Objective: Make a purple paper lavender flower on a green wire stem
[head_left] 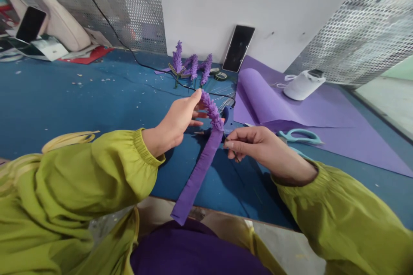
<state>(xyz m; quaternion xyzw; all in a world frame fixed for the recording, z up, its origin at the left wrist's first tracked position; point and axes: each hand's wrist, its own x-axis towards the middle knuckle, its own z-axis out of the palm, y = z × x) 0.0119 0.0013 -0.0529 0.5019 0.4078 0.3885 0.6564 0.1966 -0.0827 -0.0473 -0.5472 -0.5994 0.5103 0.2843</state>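
A purple paper flower spike (211,109) hangs above the table, its upper part wound into ruffled petals. From its lower end a long loose purple paper strip (198,176), finely slit, trails towards me past the table edge. My right hand (254,146) pinches the thin dark stem of the flower between thumb and fingertips. My left hand (180,120) is beside the flower's upper part, thumb near the tip and fingers stretched out, partly hidden behind it. Just behind the flower lies a blue tool, seemingly a glue gun (228,115), partly covered.
Finished purple flowers (193,66) lie at the back beside tape rolls (221,76) and thin wires (226,102). A phone (238,48) leans on the white board. Rolled purple paper (267,99), light-blue scissors (303,136) and a white pouch (305,85) are right. A black cable (142,64) crosses the table.
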